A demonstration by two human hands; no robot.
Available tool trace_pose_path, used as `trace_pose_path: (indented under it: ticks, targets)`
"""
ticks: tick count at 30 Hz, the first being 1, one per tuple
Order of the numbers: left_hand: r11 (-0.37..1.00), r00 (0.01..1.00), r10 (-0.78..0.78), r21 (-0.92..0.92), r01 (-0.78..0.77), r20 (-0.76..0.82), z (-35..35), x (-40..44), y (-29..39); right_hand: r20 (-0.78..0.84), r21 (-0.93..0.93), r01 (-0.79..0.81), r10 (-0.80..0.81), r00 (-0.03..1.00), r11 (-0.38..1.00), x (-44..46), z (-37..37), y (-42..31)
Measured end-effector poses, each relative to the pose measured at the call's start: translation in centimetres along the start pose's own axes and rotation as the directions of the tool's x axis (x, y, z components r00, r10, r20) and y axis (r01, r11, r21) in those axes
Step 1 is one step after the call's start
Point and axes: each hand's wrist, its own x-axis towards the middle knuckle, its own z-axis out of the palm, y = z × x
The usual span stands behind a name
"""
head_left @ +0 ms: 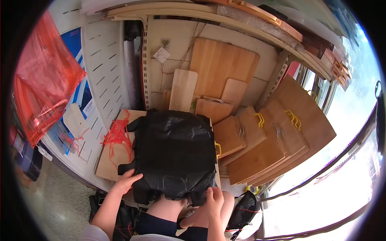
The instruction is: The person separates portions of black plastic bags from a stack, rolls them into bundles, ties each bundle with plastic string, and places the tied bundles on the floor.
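Observation:
A black plastic bag (pixel 175 146) with loose, handle-like corners lies spread out in front of me, its near edge over my bare knees. At its lower left edge rests my left hand (pixel 125 182), fingers apart and touching the plastic. My right hand (pixel 215 199) is at the lower right corner, fingers curled together on the bag's edge. Beneath the bag, a pale wooden board (pixel 105 162) shows at the left. A bundle of red plastic strips (pixel 118 138) lies on that board, left of the bag.
Several wooden cutting boards (pixel 265 154) with metal and yellow handles lean at the right. A ribbed washboard (pixel 183 90) and a large board (pixel 223 66) stand against the back wall. Red plastic bags (pixel 48 76) hang at the left. A black bag (pixel 244 209) lies by my right knee.

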Motion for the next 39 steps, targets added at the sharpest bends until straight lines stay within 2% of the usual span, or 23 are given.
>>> trace_pose_path:
  ticks: [1,2,4,5,6,7,10,11,14,15,18,22,25,28,29,31,32,33,37,39]
  targets:
    - [0.999,0.999,0.041,-0.012,-0.041,-0.014,0.2,0.2,-0.4,0.055,0.06,-0.142,0.139,0.989,0.988,-0.4,0.5,-1.2]
    - [0.998,0.998,0.061,-0.023,-0.062,-0.019,0.6,0.0,-0.4,0.107,-0.057,-0.197,0.202,0.973,0.979,-0.8,1.0,-1.9]
    - [0.993,0.994,0.109,-0.044,-0.11,-0.026,1.6,-0.2,0.1,0.292,-0.232,-0.196,0.26,0.92,0.953,-0.6,0.8,-1.5]
    - [0.99,0.992,0.122,-0.064,-0.125,-0.04,1.7,0.0,0.1,0.343,-0.032,-0.371,0.358,0.868,0.928,-0.5,0.9,-1.5]
    - [0.987,0.99,0.134,-0.083,-0.138,-0.054,1.7,0.3,0.0,0.414,0.159,-0.531,0.433,0.801,0.832,-0.4,1.1,-2.2]
    - [0.983,0.987,0.144,-0.102,-0.151,-0.069,1.7,0.4,-0.1,0.498,0.326,-0.665,0.476,0.725,0.672,-0.3,1.3,-2.8]
    - [0.981,0.985,0.152,-0.109,-0.161,-0.085,1.7,0.9,-0.1,0.539,0.687,-0.649,0.368,0.757,0.328,-0.4,1.6,-3.5]
    - [0.98,0.981,0.165,-0.097,-0.175,-0.103,1.6,1.1,-0.4,0.597,0.722,-0.657,0.286,0.749,0.216,-0.2,1.4,-4.0]
    - [0.976,0.972,0.187,-0.087,-0.2,-0.144,1.5,1.6,-0.8,0.654,0.727,-0.682,0.226,0.722,0.072,-0.5,0.8,-4.6]
    - [0.975,0.972,0.183,-0.099,-0.199,-0.149,1.8,1.5,-0.6,0.702,0.707,-0.707,0.116,0.703,-0.001,0.1,0.8,-2.3]
    - [0.976,0.968,0.175,-0.096,-0.194,-0.178,1.6,1.9,-0.9,0.648,0.727,-0.679,0.227,0.727,0.097,0.2,-0.1,-2.0]
    - [0.981,0.975,0.152,-0.097,-0.169,-0.165,1.5,1.7,-0.9,0.552,0.554,-0.666,0.378,0.743,0.5,-0.5,-0.8,-2.5]
    - [0.982,0.978,0.157,-0.081,-0.17,-0.14,1.1,2.0,-1.1,0.541,0.577,-0.704,0.451,0.71,0.414,-0.8,-1.5,-1.7]
    - [0.982,0.977,0.147,-0.1,-0.163,-0.157,1.6,1.7,-0.8,0.452,0.649,-0.656,0.498,0.74,0.386,-1.0,-2.1,-2.2]
    - [0.981,0.975,0.157,-0.093,-0.172,-0.157,1.4,1.7,-0.8,0.564,0.688,-0.657,0.343,0.751,0.307,-0.5,-2.9,2.3]
    - [0.979,0.973,0.175,-0.081,-0.188,-0.15,1.2,1.8,-1.1,0.339,0.408,-0.475,0.354,0.872,0.78,-0.8,-2.6,2.4]
    - [0.978,0.978,0.151,-0.12,-0.169,-0.147,1.1,1.8,-1.1,0.232,0.184,-0.346,0.302,0.925,0.92,-1.0,-2.4,2.4]
    - [0.976,0.982,0.127,-0.159,-0.15,-0.143,0.9,1.6,-1.1,0.099,0.151,-0.191,0.178,0.979,0.97,-1.2,-1.5,3.3]
    - [0.942,0.996,-0.019,-0.336,-0.012,-0.089,1.2,-0.3,0.0,0.072,0.091,-0.139,0.133,0.989,0.986,-1.4,-0.4,5.7]
    - [0.953,0.997,-0.046,-0.302,0.023,-0.068,0.6,-1.1,-0.7,0.217,0.141,-0.288,0.255,0.942,0.947,-1.5,-1.0,4.0]
